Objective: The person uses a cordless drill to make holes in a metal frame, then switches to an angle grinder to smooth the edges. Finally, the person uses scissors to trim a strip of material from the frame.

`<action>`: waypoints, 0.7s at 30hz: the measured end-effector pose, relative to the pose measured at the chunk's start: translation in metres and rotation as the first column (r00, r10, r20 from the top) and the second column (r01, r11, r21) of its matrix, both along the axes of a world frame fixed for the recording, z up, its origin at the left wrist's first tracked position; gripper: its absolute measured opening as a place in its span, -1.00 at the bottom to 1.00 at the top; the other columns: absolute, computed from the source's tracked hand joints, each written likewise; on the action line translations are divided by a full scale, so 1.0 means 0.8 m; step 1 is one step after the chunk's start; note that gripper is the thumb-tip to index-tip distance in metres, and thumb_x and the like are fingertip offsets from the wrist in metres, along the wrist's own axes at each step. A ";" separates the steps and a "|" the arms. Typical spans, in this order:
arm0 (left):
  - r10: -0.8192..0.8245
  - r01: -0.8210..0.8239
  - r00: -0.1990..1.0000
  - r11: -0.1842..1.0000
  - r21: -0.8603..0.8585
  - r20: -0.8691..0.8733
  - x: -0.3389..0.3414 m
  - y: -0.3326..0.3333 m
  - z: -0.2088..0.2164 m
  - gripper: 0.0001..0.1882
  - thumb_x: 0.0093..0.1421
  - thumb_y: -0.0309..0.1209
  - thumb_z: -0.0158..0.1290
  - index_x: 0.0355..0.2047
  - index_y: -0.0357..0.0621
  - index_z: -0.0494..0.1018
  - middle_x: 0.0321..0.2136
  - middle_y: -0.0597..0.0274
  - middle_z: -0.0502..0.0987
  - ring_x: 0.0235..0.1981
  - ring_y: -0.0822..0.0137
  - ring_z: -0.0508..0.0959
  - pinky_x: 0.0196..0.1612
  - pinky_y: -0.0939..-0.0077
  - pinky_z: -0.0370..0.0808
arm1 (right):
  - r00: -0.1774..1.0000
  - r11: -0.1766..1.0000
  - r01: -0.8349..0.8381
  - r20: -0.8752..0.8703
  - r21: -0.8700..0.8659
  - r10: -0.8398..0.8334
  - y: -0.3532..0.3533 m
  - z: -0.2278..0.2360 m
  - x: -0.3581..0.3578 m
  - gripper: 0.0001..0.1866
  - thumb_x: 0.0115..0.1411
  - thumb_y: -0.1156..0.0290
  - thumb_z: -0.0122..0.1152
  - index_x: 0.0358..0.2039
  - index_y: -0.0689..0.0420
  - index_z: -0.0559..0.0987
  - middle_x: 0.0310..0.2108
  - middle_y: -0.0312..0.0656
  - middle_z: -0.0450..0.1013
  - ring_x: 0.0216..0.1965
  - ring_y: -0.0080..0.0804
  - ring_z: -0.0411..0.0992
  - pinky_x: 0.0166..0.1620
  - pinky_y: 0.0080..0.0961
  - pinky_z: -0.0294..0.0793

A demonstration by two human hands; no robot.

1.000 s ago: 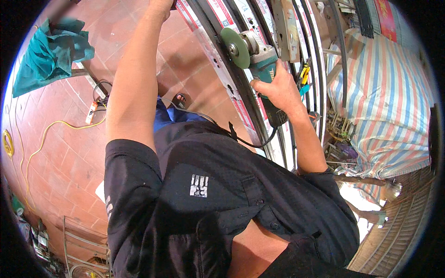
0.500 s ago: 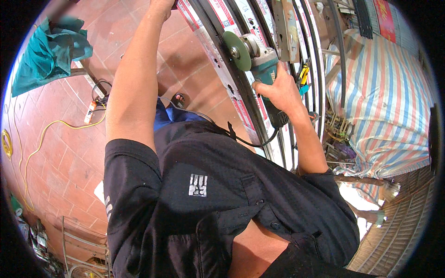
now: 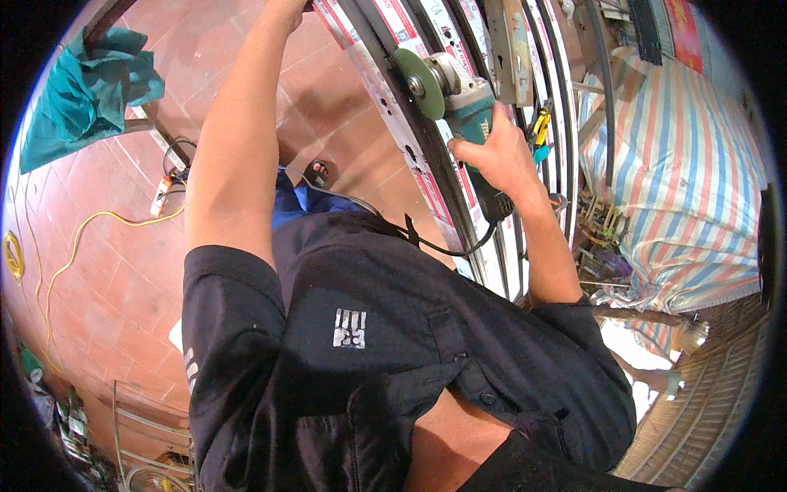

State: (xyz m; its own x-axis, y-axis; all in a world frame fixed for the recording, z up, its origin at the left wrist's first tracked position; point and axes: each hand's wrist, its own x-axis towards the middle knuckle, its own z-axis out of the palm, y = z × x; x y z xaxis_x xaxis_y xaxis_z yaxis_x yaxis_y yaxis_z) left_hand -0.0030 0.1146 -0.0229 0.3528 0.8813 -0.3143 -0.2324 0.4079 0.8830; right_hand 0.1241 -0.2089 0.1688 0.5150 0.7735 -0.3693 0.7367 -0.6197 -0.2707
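Grinder (image 3: 469, 121) gripped in right hand (image 3: 502, 157), well apart from left hand (image 3: 285, 11).

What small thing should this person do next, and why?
Perhaps bring the left hand to the grinder for a second grip: only the right hand holds it, its disc shows over the strips, and the left is away at the picture's top edge.
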 end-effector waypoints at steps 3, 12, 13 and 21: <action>-0.011 0.011 0.999 1.000 0.012 0.037 -0.003 -0.003 0.010 -0.59 0.26 -0.12 0.14 -0.06 -0.17 0.54 -0.45 0.14 0.64 -0.59 0.30 0.61 -0.63 0.32 0.54 | 0.998 0.998 0.049 -0.027 -0.045 -0.050 0.006 0.001 0.001 -0.23 -0.02 0.11 0.48 0.09 0.36 0.47 -0.08 0.27 0.57 0.00 0.19 0.58 0.11 -0.11 0.51; -0.064 0.069 0.995 0.996 -0.058 0.081 0.002 0.003 -0.005 -0.61 0.27 -0.05 0.15 -0.16 -0.14 0.60 -0.48 0.20 0.63 -0.57 0.32 0.62 -0.59 0.37 0.49 | 0.998 0.999 -0.046 0.049 -0.026 0.048 0.006 -0.003 0.003 -0.22 -0.05 0.09 0.48 0.04 0.39 0.43 -0.21 0.36 0.61 -0.10 0.33 0.62 0.01 -0.01 0.60; -0.061 0.064 0.996 0.996 -0.061 0.058 0.003 0.004 -0.009 -0.60 0.27 -0.04 0.15 -0.17 -0.14 0.61 -0.48 0.20 0.63 -0.57 0.32 0.61 -0.59 0.37 0.49 | 0.998 0.999 -0.035 0.044 -0.035 0.036 0.004 -0.004 0.003 -0.22 -0.05 0.09 0.49 0.04 0.39 0.43 -0.21 0.36 0.62 -0.10 0.32 0.62 0.01 -0.01 0.59; -0.064 0.064 0.998 0.997 -0.030 0.006 0.002 0.007 -0.014 -0.56 0.26 0.00 0.16 -0.20 -0.16 0.64 -0.50 0.18 0.63 -0.59 0.26 0.61 -0.55 0.30 0.52 | 1.000 1.000 0.005 -0.016 -0.008 -0.005 0.008 -0.006 0.004 -0.30 -0.02 0.14 0.47 0.05 0.33 0.50 -0.07 0.24 0.55 -0.03 0.16 0.57 0.10 -0.12 0.51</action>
State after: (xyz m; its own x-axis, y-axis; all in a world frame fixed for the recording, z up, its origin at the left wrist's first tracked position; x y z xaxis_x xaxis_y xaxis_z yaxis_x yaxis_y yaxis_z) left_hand -0.0018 0.1205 -0.0338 0.4102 0.8469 -0.3384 -0.2096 0.4487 0.8688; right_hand 0.1271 -0.2023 0.1637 0.5125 0.7683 -0.3835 0.7293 -0.6252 -0.2778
